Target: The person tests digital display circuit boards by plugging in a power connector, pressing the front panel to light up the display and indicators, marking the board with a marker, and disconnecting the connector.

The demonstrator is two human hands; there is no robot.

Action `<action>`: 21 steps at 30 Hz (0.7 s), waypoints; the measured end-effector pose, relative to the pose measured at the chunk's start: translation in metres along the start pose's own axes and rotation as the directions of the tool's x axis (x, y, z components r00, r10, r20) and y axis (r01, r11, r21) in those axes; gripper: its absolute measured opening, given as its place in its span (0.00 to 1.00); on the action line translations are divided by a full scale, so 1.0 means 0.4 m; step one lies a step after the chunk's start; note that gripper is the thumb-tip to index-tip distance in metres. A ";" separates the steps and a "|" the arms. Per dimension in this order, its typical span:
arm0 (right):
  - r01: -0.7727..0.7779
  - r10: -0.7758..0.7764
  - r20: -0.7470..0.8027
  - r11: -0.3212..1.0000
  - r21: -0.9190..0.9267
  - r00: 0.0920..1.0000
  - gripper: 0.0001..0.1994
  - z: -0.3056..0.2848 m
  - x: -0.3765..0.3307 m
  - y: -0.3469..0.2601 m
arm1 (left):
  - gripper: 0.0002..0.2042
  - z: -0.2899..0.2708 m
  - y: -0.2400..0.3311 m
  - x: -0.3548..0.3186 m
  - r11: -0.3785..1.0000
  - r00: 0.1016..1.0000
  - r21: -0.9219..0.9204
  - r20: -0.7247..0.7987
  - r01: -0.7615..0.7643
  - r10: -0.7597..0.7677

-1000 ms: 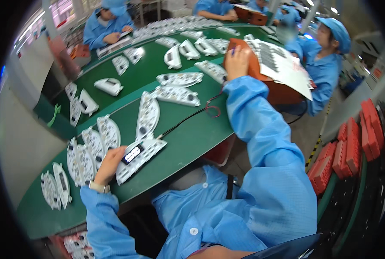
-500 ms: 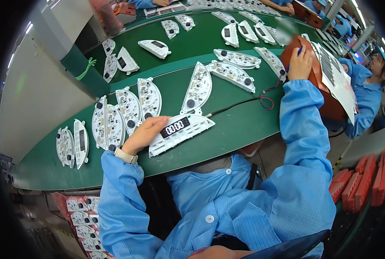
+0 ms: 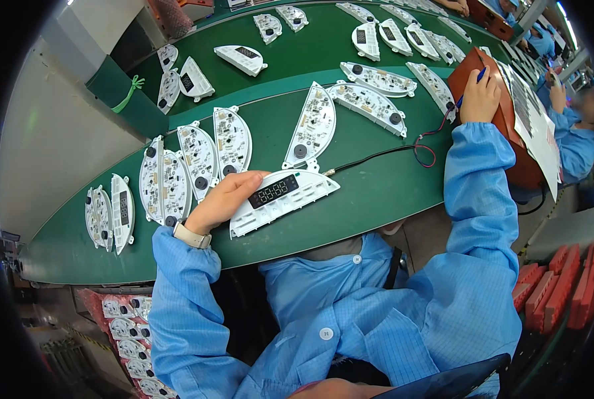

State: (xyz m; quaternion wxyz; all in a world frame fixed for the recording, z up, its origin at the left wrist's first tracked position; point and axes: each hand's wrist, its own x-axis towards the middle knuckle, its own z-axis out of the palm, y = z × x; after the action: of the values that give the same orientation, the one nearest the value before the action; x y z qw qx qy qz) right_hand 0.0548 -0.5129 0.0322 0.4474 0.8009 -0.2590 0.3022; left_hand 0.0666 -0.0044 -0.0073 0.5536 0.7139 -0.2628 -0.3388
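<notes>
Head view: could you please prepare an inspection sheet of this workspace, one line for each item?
Surface: green table.
Job's things: white display module near the front edge, pale digit shapes in its dark window.
Clutter: half-moon circuit boards behind and left; brown box at right, papers on it.
Left hand: on the module's left end.
Right hand: at the box, with a blue pen-like object.
Cables: black cable at the module's upper right; red-and-dark wire loop beyond.
Surroundings: co-worker beyond the box; red blocks, lower right.

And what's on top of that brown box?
White sheets lie on the brown box, the right hand and blue pen beside them. Whatever the sheets cover is hidden.
</notes>
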 end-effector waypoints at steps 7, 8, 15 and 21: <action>0.010 -0.010 -0.004 0.999 -0.044 1.000 0.14 -0.018 0.005 0.002 | 0.19 0.006 0.011 -0.008 1.000 1.000 -0.016 -0.016 -0.008 0.008; 0.009 -0.009 0.003 0.999 -0.046 1.000 0.14 -0.014 -0.002 0.002 | 0.19 0.008 0.012 -0.009 1.000 1.000 -0.022 -0.024 -0.017 0.017; -0.023 0.039 -0.044 0.950 0.311 0.998 0.17 -0.035 0.021 0.016 | 0.19 0.008 0.002 0.005 0.997 1.000 -0.071 -0.005 0.028 -0.028; 0.387 0.051 -0.417 0.283 0.877 0.907 0.13 -0.323 0.072 -0.023 | 0.19 -0.001 -0.007 -0.005 0.999 0.999 -0.040 -0.036 0.020 -0.021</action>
State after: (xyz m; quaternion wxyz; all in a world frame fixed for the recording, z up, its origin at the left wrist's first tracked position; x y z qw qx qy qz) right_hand 0.0484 -0.3999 0.1016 -0.0422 0.8590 0.1459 0.4889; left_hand 0.0655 -0.0019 -0.0097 0.5689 0.7114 -0.2385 -0.3367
